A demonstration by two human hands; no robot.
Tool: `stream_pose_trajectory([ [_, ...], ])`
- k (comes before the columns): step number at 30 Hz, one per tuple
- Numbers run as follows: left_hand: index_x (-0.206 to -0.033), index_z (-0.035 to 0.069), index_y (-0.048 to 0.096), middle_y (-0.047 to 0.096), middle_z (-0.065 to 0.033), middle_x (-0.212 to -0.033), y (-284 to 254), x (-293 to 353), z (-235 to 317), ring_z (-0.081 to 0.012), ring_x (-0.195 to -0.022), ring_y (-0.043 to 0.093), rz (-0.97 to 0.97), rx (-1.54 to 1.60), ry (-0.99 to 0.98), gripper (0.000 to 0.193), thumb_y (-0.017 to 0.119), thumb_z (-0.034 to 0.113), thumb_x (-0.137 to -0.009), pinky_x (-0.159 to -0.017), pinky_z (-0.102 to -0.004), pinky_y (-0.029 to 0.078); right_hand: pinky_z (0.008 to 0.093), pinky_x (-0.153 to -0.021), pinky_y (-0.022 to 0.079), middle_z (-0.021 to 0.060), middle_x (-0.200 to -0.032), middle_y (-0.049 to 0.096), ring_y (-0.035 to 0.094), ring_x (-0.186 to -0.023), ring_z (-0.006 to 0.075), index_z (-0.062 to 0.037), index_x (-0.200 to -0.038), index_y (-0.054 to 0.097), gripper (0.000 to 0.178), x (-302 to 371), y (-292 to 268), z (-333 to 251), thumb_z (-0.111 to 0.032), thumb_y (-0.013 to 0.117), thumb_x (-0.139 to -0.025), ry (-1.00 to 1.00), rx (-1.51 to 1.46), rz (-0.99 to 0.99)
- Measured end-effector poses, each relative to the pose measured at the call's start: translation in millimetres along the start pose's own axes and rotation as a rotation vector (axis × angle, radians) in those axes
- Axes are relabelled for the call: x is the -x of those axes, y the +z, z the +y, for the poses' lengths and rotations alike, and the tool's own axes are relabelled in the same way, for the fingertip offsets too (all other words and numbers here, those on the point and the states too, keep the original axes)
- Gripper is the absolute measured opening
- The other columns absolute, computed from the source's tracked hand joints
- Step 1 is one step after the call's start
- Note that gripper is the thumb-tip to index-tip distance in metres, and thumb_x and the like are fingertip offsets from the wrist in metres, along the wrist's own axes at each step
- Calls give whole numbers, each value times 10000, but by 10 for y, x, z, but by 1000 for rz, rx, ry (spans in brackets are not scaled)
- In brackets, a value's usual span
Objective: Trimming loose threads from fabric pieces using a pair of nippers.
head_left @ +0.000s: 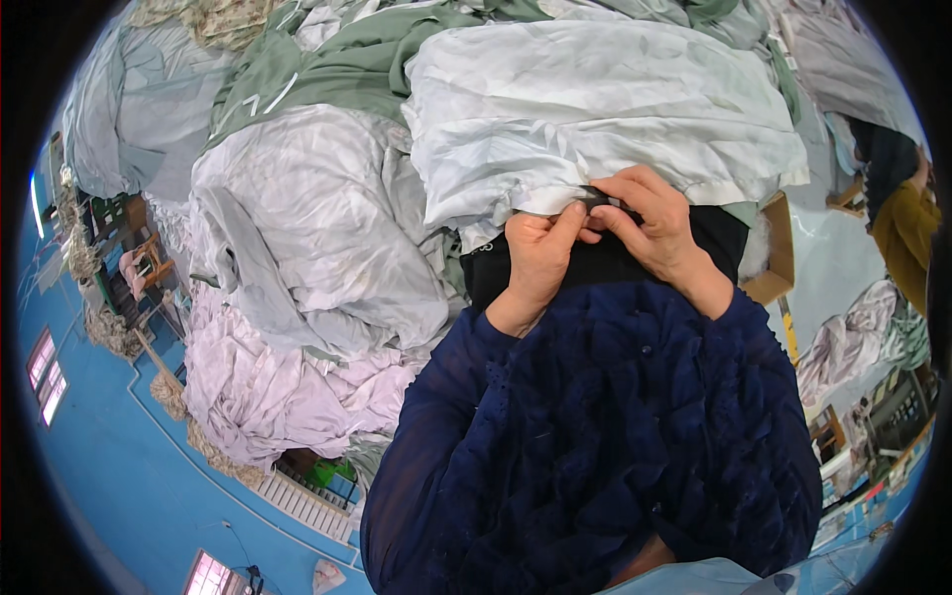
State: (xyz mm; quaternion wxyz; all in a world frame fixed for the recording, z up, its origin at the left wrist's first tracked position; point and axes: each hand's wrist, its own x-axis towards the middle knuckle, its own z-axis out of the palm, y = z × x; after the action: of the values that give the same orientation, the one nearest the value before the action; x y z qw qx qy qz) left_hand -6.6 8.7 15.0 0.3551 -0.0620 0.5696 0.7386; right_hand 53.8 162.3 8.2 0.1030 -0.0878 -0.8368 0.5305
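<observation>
A folded white cloth point(605, 89) with a faint pale pattern lies in front of me, its near edge over my lap. My left hand point(540, 253) is closed in a pinch at that near edge, thumb and forefinger together on the fabric. Close beside it, my right hand point(654, 223) curls its thumb and fingers around a small dark object point(595, 198). That object touches the cloth's edge between both hands; the fingers cover much of it, so its kind is unclear. Black fabric point(719, 238) shows beneath the hands.
Rumpled white cloth point(317, 228) is heaped to the left, with pale pink cloth point(278, 382) nearer me. Green fabric point(347, 74) lies behind. At the right stand a cardboard box point(780, 248) and a person in a mustard sleeve point(904, 228).
</observation>
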Motion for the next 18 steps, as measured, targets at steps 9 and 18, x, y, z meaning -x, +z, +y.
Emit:
stream_pose_trajectory([
  [9, -974, -61, 666, 692, -107, -832, -19, 9, -22, -138, -715, 660, -12, -29, -4, 158, 556, 44, -930, -605, -238, 537, 268, -599, 493, 100, -910, 625, 615, -690, 183, -21, -1053, 667, 291, -11, 7, 10, -21, 722, -767, 1, 14, -10],
  [18, -959, -57, 665, 691, -106, -848, -28, 6, -31, -138, -727, 659, -28, -17, -8, 156, 552, 46, -931, -608, -236, 536, 270, -611, 498, 104, -918, 625, 622, -701, 188, -21, -1053, 670, 291, -40, 13, 0, -30, 724, -767, 4, 0, -17],
])
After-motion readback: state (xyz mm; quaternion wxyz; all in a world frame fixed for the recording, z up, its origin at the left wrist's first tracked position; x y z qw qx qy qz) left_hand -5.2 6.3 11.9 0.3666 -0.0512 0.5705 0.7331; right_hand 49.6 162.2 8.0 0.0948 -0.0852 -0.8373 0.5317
